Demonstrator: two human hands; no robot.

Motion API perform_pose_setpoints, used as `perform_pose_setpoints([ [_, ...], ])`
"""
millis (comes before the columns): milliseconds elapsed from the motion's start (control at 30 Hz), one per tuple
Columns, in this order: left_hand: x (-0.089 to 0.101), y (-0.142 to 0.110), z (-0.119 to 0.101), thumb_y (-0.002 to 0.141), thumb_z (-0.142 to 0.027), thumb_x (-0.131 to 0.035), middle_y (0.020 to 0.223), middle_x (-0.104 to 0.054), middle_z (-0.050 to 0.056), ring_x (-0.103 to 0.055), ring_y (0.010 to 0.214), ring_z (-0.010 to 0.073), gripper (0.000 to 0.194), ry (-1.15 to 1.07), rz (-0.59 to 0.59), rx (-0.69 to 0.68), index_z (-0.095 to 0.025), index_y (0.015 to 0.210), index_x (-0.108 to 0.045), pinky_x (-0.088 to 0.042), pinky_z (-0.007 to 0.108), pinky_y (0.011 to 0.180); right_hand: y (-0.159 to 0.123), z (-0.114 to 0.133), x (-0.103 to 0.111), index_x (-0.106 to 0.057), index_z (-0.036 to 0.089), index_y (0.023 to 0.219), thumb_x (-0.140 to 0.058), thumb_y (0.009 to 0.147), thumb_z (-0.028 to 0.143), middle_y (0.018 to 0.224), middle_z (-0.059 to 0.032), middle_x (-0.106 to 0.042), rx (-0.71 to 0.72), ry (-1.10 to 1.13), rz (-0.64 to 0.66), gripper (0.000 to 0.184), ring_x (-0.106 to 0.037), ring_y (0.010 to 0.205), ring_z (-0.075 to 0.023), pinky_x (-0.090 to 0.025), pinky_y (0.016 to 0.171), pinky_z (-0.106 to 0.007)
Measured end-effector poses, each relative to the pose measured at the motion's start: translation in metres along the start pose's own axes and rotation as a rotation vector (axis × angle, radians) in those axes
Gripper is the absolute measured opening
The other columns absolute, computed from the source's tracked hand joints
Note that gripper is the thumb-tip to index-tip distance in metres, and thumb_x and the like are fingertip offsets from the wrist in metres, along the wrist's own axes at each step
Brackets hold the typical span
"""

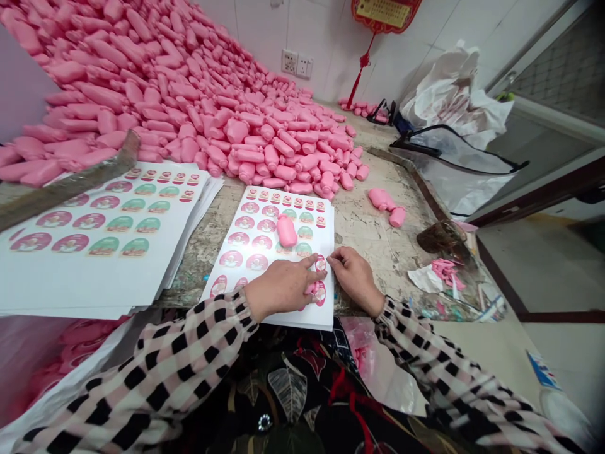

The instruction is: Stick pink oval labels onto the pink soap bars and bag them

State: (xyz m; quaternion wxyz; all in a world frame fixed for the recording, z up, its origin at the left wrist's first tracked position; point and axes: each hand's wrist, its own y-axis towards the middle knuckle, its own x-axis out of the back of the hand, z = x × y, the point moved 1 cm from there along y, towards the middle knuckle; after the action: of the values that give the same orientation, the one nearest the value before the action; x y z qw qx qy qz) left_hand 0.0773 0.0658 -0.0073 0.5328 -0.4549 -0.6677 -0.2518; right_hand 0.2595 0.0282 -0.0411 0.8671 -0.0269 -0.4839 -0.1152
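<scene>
Worn tabletop [366, 234], sticker sheet [271, 250] beneath left hand [286, 284], right hand [354, 275] pinching its edge, left grip unclear

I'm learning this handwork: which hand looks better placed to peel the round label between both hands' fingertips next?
The right hand, probably: its fingertips are at the outer edge of that label, while the left hand lies palm down across the sheet.

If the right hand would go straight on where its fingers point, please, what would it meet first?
Probably the round red sticker near the right edge of the sheet. Whether the right hand already touches it is unclear. The left hand lies beyond.
</scene>
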Motion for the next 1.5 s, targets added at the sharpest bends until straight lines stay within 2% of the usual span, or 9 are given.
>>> perform_pose_setpoints([
  [200, -0.002, -0.001, 0.001, 0.083, -0.042, -0.045, 0.148, -0.029, 0.005, -0.060, 0.099, 0.0304, 0.048, 0.011, -0.015, -0.011, -0.034, 0.130, -0.045, -0.048, 0.040, 0.069, 0.010, 0.004, 0.004, -0.059, 0.022, 0.079, -0.049, 0.083, 0.031, 0.083, -0.0010, -0.061, 0.036, -0.055, 0.015, 0.014, -0.054, 0.077, -0.0156, -0.036, 0.067, -0.027],
  [333, -0.003, -0.001, 0.001, 0.083, -0.045, -0.044, 0.148, -0.028, 0.005, -0.059, 0.100, 0.0306, 0.050, 0.003, -0.002, 0.003, -0.036, 0.132, -0.044, -0.048, 0.041, 0.071, 0.013, 0.002, 0.009, -0.059, 0.022, 0.079, -0.051, 0.082, 0.031, 0.083, -0.0001, -0.062, 0.066, -0.072, 0.085, 0.013, -0.055, 0.076, -0.0153, -0.036, 0.065, -0.026],
  [467, -0.003, 0.000, 0.002, 0.082, -0.047, -0.047, 0.150, -0.023, 0.008, -0.059, 0.099, 0.0302, 0.052, -0.015, 0.033, 0.013, -0.039, 0.133, -0.042, -0.046, 0.042, 0.076, 0.013, -0.002, 0.016, -0.060, 0.023, 0.079, -0.052, 0.082, 0.032, 0.082, 0.0003, -0.063, 0.113, -0.075, 0.162, 0.012, -0.055, 0.074, -0.0147, -0.036, 0.065, -0.026],
  [633, -0.002, 0.002, 0.006, 0.076, -0.049, -0.055, 0.152, -0.014, 0.008, -0.057, 0.102, 0.0309, 0.058, -0.050, 0.108, 0.026, -0.043, 0.132, -0.042, -0.045, 0.042, 0.080, 0.014, 0.000, 0.021, -0.060, 0.022, 0.078, -0.052, 0.083, 0.039, 0.080, 0.0006, -0.063, 0.171, -0.078, 0.192, 0.019, -0.054, 0.073, -0.0140, -0.035, 0.062, -0.025],
  [867, 0.005, 0.004, 0.003, 0.074, -0.047, -0.059, 0.152, -0.013, 0.008, -0.057, 0.101, 0.0300, 0.059, -0.047, 0.150, 0.043, -0.044, 0.131, -0.043, -0.045, 0.041, 0.080, 0.016, 0.007, 0.019, -0.062, 0.023, 0.073, -0.060, 0.075, 0.048, 0.075, 0.0026, -0.065, 0.009, -0.092, 0.186, 0.025, -0.054, 0.065, -0.0135, -0.030, 0.054, -0.025],
  [1033, 0.011, 0.003, -0.001, 0.073, -0.046, -0.060, 0.151, -0.017, 0.009, -0.057, 0.097, 0.0313, 0.057, -0.049, 0.131, 0.041, -0.043, 0.129, -0.047, -0.045, 0.041, 0.074, 0.011, 0.011, 0.018, -0.062, 0.024, 0.072, -0.060, 0.075, 0.045, 0.075, 0.0030, -0.065, -0.008, -0.090, 0.106, 0.021, -0.055, 0.067, -0.0140, -0.030, 0.056, -0.025],
  [1267, 0.011, 0.004, -0.001, 0.072, -0.045, -0.062, 0.152, -0.017, 0.009, -0.057, 0.099, 0.0321, 0.058, -0.068, 0.115, 0.041, -0.044, 0.128, -0.047, -0.044, 0.042, 0.076, 0.000, 0.021, 0.025, -0.061, 0.023, 0.071, -0.060, 0.077, 0.043, 0.075, 0.0024, -0.063, 0.086, -0.086, -0.024, 0.021, -0.054, 0.070, -0.0131, -0.032, 0.059, -0.025],
  [1400, 0.009, 0.002, -0.001, 0.073, -0.045, -0.061, 0.152, -0.015, 0.008, -0.057, 0.100, 0.0336, 0.057, -0.051, 0.105, 0.031, -0.046, 0.128, -0.047, -0.044, 0.044, 0.077, 0.001, 0.018, 0.031, -0.062, 0.022, 0.071, -0.060, 0.076, 0.048, 0.074, 0.0015, -0.062, 0.019, 0.026, -0.127, 0.026, -0.053, 0.066, -0.0130, -0.033, 0.058, -0.025],
  [1500, 0.006, -0.004, 0.000, 0.075, -0.043, -0.059, 0.149, -0.022, 0.008, -0.058, 0.100, 0.0328, 0.055, -0.076, 0.053, 0.007, -0.043, 0.128, -0.047, -0.045, 0.045, 0.078, 0.002, 0.014, 0.033, -0.062, 0.021, 0.069, -0.063, 0.072, 0.050, 0.070, 0.0010, -0.061, -0.036, 0.171, -0.146, 0.028, -0.051, 0.063, -0.0133, -0.034, 0.057, -0.025],
])
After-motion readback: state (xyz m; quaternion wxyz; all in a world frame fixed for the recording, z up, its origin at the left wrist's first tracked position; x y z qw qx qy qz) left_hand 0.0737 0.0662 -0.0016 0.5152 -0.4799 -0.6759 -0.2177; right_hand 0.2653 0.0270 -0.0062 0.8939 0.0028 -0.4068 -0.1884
